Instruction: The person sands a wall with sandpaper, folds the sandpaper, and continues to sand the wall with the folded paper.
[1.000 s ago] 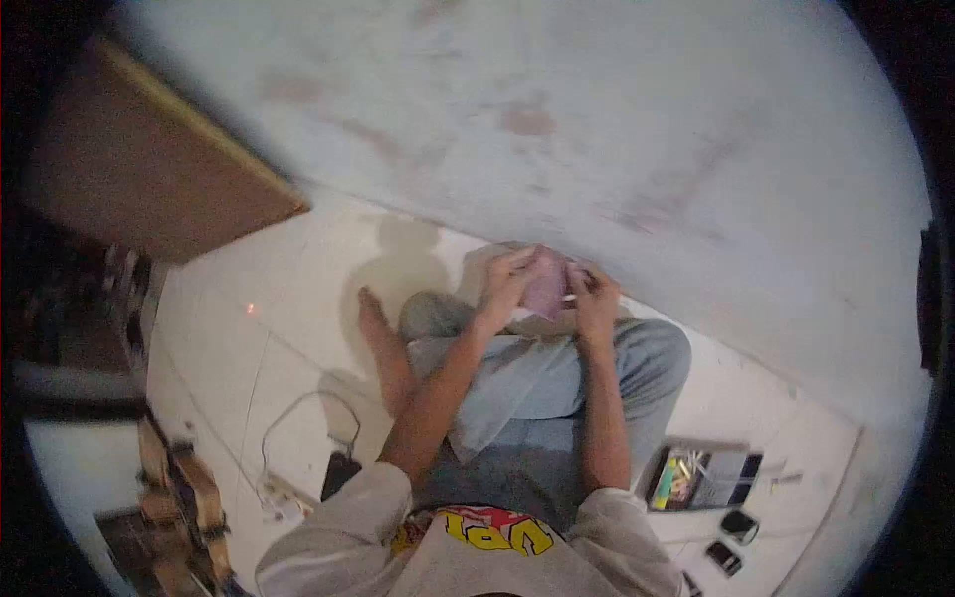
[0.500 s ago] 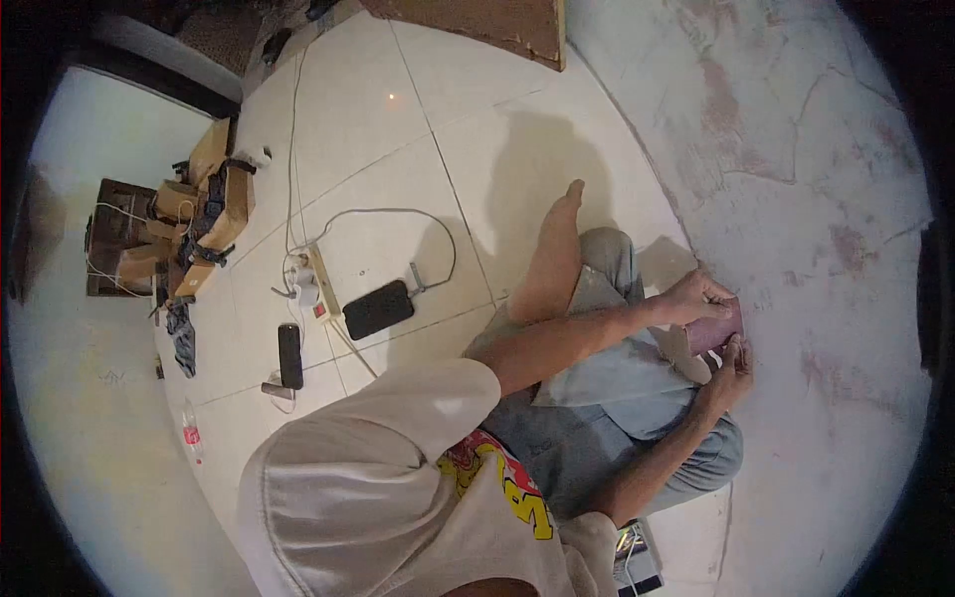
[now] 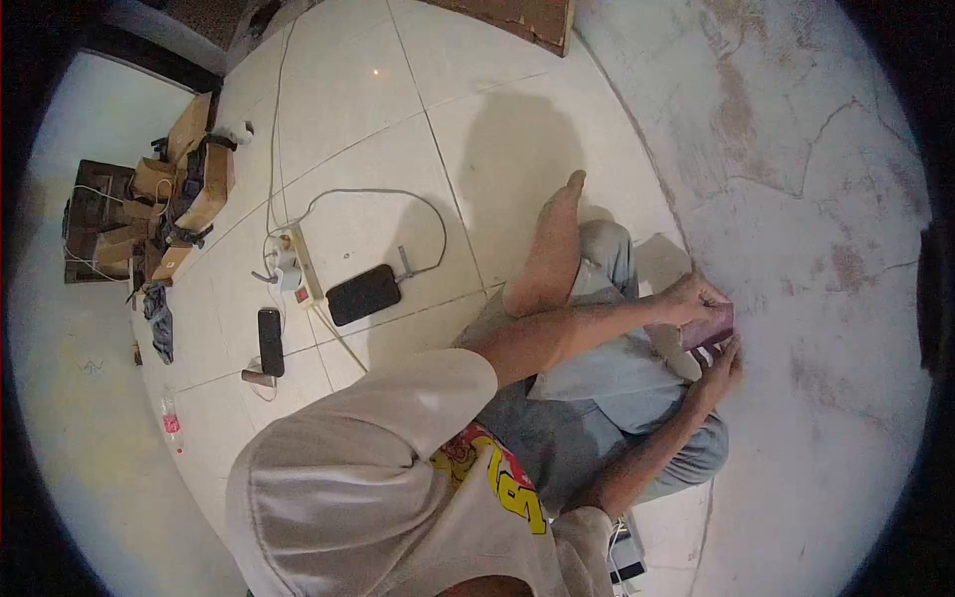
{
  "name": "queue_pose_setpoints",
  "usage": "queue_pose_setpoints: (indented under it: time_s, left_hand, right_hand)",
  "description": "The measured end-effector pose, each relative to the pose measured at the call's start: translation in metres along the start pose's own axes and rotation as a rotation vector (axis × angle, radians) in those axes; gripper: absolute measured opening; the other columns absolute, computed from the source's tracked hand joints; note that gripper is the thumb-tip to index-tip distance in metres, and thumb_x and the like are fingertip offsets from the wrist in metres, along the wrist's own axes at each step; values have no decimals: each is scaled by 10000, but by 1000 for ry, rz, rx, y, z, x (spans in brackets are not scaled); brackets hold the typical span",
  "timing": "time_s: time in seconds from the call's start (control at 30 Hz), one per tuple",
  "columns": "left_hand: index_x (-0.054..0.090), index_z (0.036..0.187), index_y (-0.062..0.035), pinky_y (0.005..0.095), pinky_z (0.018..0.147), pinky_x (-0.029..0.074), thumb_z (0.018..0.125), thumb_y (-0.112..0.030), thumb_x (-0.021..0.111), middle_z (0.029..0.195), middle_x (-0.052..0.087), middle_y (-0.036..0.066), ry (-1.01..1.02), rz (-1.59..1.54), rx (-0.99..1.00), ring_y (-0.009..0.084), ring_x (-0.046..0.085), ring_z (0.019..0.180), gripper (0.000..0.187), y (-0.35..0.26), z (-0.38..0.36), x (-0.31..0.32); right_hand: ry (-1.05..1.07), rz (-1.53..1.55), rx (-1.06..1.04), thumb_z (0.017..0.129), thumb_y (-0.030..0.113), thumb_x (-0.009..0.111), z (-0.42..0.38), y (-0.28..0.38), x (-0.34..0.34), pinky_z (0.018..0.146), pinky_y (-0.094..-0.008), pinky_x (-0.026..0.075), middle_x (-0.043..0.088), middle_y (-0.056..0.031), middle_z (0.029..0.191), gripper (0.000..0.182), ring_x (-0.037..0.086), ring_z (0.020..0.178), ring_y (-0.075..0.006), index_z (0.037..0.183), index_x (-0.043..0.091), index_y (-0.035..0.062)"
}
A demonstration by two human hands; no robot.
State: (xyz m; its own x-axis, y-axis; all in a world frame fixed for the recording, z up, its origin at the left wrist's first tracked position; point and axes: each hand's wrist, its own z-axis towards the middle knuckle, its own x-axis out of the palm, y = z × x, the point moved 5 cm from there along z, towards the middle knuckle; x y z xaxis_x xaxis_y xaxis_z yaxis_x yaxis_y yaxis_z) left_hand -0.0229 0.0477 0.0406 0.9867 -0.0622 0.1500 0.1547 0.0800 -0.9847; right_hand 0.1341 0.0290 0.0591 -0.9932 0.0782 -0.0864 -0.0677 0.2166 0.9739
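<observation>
Purple piece point(image 3: 704, 330), flat-looking and maybe a wallet or folded sheet (can't tell), is up in front of the person, between the two hands, over the far side of the lap and near the patchy grey wall point(image 3: 796, 289).

Left hand point(image 3: 688, 300): fingers together, tips clamped on the upper edge of the piece. Right hand point(image 3: 721, 370): fingers bent at its lower edge, a bit apart from each other — cannot tell if they are pinching it.

Person sits on the tiled floor point(image 3: 368, 134), legs folded, in light blue jeans point(image 3: 597, 373) and a pale shirt point(image 3: 343, 488) with a yellow and red print. Bare foot point(image 3: 552, 239) points away from the body.

Beyond the left arm: black phone point(image 3: 364, 296) face up, grey cable running from beside its end toward the power strip point(image 3: 304, 267), plugs in it. Second phone point(image 3: 270, 342) lies near the strip, small slim item just beside its end.

Further out — plastic bottle point(image 3: 171, 423) with red label, pile of cardboard boxes point(image 3: 204, 189). Brown panel point(image 3: 522, 18) at the top edge of view.
</observation>
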Motion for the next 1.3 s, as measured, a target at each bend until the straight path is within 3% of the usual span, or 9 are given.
queue_pose_setpoints:
  time_s: [0.7, 0.8, 0.9, 0.97, 1.13, 1.17, 1.2, 1.23, 1.3]
  left_hand:
    - [621, 1157, 11, 256, 787, 499, 822, -152, 686, 1047, 680, 130, 26, 5, -166, 117, 616, 874, 379, -21, -5, 0]
    - [632, 1149, -2, 257, 783, 498, 823, -150, 688, 1005, 691, 117, -9, 15, -37, 115, 620, 855, 363, -1, 2, 3]
    - [639, 1140, -5, 256, 773, 500, 823, -153, 688, 987, 695, 107, -4, -45, -102, 113, 619, 854, 353, 7, 2, 4]
    - [638, 1140, -3, 255, 777, 498, 822, -144, 687, 1003, 692, 107, 13, -10, -54, 114, 618, 863, 352, 6, 4, 2]
    - [666, 1094, -13, 257, 711, 501, 813, -148, 684, 911, 706, 53, -18, -18, -132, 83, 602, 769, 312, 8, 5, 5]
    - [650, 1120, -6, 253, 746, 498, 815, -132, 685, 978, 694, 79, 19, 20, -117, 96, 608, 833, 332, 9, 6, 5]
    - [633, 1146, 0, 250, 781, 495, 817, -115, 686, 1044, 683, 105, 54, 56, -103, 109, 614, 898, 353, 9, 5, 4]
    - [633, 1146, 0, 250, 781, 495, 817, -115, 686, 1044, 683, 105, 47, 62, -101, 109, 614, 898, 353, 11, 4, 1]
    - [632, 1145, 7, 245, 778, 493, 814, -129, 691, 1048, 681, 104, 35, -7, -114, 104, 611, 898, 363, 15, 2, 2]
  right_hand:
    - [20, 48, -20, 911, 203, 604, 3, -7, -2, 597, -310, 564, 625, -111, 902, 322, 621, 774, -179, 1119, 545, -35]
    - [9, 19, 4, 919, 206, 591, 7, -12, -5, 589, -307, 560, 625, -110, 900, 317, 623, 781, -178, 1126, 547, -30]
    - [-22, 21, -4, 948, 253, 541, 7, -9, -8, 705, -343, 556, 620, -144, 990, 352, 618, 865, -208, 1158, 546, -29]
    - [-85, -294, -367, 969, 277, 490, -4, 41, -4, 838, -398, 510, 577, -203, 1167, 430, 585, 1007, -266, 1221, 513, -71]
    - [-83, 125, -771, 968, 408, 381, -81, 207, -6, 995, -476, 410, 455, -254, 1313, 621, 476, 1172, -343, 1314, 369, -107]
    - [179, 760, -828, 949, 462, 353, -108, 230, -1, 1002, -487, 405, 390, -273, 1359, 690, 454, 1177, -381, 1355, 289, -92]
    - [416, 767, -1013, 939, 533, 339, -149, 245, 21, 1132, -520, 175, 173, -240, 1485, 749, 225, 1348, -361, 1427, 212, -21]
    - [422, 775, -1013, 939, 533, 339, -164, 243, 32, 1132, -520, 175, 173, -240, 1485, 749, 225, 1348, -361, 1427, 212, -21]
    - [969, -42, -1267, 844, 309, 557, -208, 219, 83, 911, -438, 398, 479, -142, 1061, 360, 501, 1014, -303, 1042, 487, 16]
